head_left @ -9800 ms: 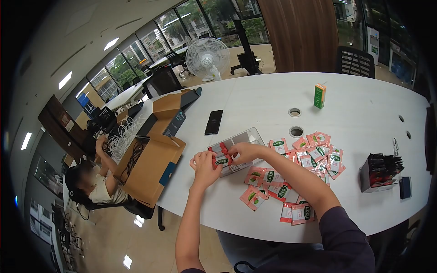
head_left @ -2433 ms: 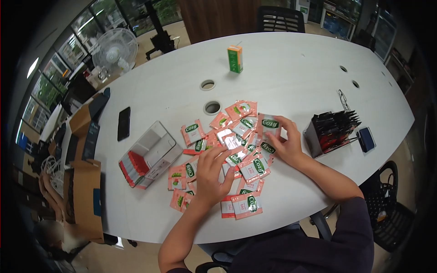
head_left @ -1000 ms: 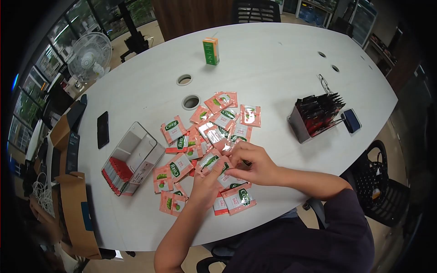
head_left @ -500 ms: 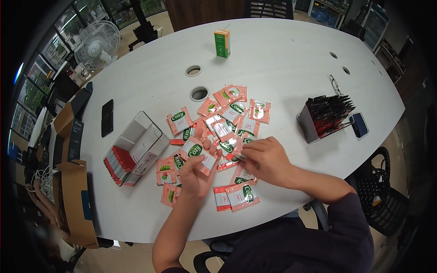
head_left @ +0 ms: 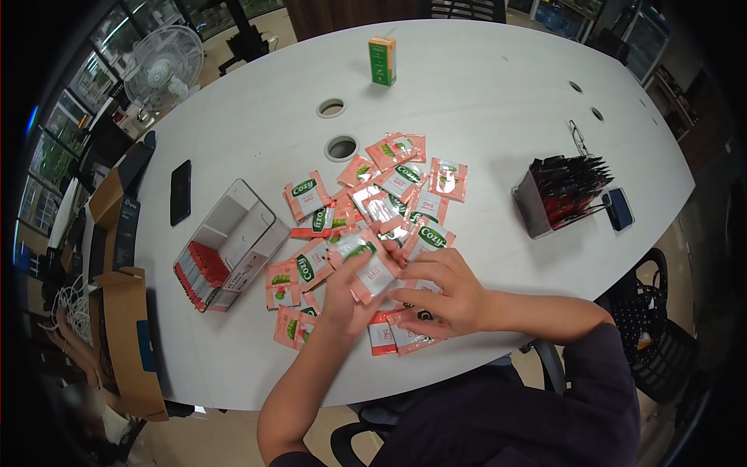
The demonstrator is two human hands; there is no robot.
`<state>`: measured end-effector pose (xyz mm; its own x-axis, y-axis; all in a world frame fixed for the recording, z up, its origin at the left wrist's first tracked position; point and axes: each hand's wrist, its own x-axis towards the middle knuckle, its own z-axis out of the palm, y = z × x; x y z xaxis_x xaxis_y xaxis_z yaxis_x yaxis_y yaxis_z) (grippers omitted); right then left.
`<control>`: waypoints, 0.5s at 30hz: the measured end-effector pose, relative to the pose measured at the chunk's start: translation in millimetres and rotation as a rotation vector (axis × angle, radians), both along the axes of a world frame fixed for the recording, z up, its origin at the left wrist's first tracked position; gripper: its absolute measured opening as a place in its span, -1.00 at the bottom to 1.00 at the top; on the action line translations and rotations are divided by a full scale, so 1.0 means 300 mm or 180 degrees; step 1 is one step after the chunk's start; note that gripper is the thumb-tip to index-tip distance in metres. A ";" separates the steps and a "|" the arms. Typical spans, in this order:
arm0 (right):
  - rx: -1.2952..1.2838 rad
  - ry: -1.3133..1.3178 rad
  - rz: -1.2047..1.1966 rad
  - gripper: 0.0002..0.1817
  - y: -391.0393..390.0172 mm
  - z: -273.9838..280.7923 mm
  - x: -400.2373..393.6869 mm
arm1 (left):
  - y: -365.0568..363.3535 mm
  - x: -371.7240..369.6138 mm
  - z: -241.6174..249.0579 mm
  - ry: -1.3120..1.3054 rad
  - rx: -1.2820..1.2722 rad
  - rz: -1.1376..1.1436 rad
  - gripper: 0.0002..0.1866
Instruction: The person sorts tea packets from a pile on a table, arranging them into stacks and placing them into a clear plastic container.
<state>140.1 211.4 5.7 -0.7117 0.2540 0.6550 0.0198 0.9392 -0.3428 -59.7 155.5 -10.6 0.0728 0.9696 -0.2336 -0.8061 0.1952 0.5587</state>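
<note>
My left hand [head_left: 348, 302] is closed on at least one pink and white Cozy tea sachet [head_left: 375, 274], thumb on top, above the pile; how many sachets lie in its grip is hard to tell. Just to the right, my right hand [head_left: 447, 294] has its fingers apart beside the held sachet, hovering over the front of the pile. Loose tea sachets [head_left: 447, 179] in the same pink, white and green are spread around both hands, some face up with the Cozy logo, others turned over. Parts of several are hidden beneath my hands.
On the left stands a clear divided box [head_left: 264, 226] with red-edged sachets [head_left: 204, 268] in one end. A phone [head_left: 180, 192] lies beyond it. To the right are a holder packed with black sachets [head_left: 568, 187] and a dark blue object [head_left: 618, 210]. A drink carton [head_left: 382, 62] stands at the back.
My right hand has moved down and its fingers have spread, off the sachet they were pinching. My left hand has shifted right with its sachet. The view has tilted slightly.
</note>
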 end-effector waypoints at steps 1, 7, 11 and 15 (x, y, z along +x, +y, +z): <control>-0.0107 -0.0070 0.0042 -0.43 -0.010 0.004 0.005 | 0.009 -0.014 0.007 -0.0162 0.0134 0.0109 -0.54; 0.0016 -0.1457 0.0672 -0.38 -0.030 -0.013 0.002 | 0.023 -0.071 0.015 -0.0471 -0.0105 0.0931 -0.54; 0.0081 -0.1662 0.0656 -0.41 -0.041 0.029 0.020 | 0.026 -0.080 0.007 -0.0489 0.0043 0.0886 -0.52; -0.0126 -0.1288 0.0718 -0.56 -0.022 0.013 0.027 | 0.027 -0.061 0.035 -0.0303 -0.0250 0.1019 -0.51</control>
<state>148.1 204.8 9.6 -0.9484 0.0827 0.3062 -0.0441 0.9217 -0.3853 -78.0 163.5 -0.2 -0.2073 0.9261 -0.3154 -0.8812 -0.0368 0.4713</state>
